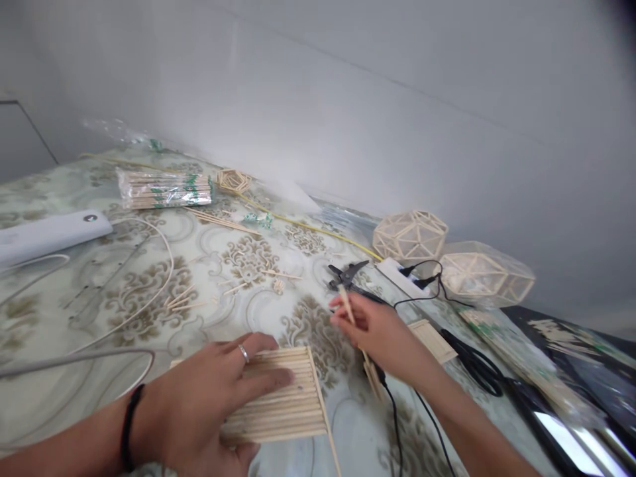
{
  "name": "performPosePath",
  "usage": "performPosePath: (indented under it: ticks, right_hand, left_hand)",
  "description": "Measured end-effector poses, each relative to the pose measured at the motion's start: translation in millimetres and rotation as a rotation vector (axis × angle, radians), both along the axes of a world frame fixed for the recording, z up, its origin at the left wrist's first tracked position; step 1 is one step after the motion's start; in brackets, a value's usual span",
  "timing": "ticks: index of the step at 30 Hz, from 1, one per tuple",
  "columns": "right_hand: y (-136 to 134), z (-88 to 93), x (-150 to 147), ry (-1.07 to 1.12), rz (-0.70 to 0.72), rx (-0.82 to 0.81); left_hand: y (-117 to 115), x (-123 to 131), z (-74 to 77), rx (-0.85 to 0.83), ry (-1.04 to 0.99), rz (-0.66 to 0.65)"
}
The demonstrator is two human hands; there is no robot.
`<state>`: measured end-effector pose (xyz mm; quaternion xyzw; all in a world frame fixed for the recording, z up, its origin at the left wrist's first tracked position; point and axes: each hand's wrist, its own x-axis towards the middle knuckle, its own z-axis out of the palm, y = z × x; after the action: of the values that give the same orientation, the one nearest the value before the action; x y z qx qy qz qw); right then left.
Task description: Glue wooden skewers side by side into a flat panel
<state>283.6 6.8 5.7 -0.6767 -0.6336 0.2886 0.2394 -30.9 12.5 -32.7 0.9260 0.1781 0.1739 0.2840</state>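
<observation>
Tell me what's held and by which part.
The right hand pinches a stick near its far tip; the left hand rests on the stick panel, left side.

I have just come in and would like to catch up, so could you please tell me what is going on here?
A person is handling wooden sticks at a table with a patterned cover. The left hand rests on a flat panel of sticks laid side by side. The right hand pinches a thin wooden stick near the pliers. Farther back lie a bagged bundle of sticks and two larger faceted frames.
</observation>
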Motion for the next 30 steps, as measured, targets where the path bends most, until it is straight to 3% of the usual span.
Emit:
performPosePath:
  ticks: [5, 9, 17, 23, 27, 30]
  right_hand:
    - [66.7, 20.7, 3.0, -0.010, 0.042, 0.061]
    - [99.9, 27.5, -5.3, 0.081, 0.075, 0.104]
    - [141.4, 44.0, 33.0, 0.395, -0.163, 0.449]
    - [129.8, 26.2, 67.2, 0.292, -0.329, 0.543]
    - [94.6, 20.6, 67.1, 0.122, -0.359, 0.549]
    - [55.4, 21.7, 45.3, 0.087, -0.286, 0.499]
  left_hand:
    - [0.6, 1.7, -1.0, -0.030, 0.035, -0.018]
    - [2.4, 0.7, -4.8, -0.040, 0.036, -0.011]
    - [0.6, -1.0, -9.3, -0.030, 0.027, 0.006]
    - [2.8, -1.6, -5.1, -0.035, 0.068, 0.025]
    - [6.3, -1.7, -1.7, -0.011, 0.083, 0.004]
    - [6.5, -1.8, -1.9, -0.001, 0.071, 0.027]
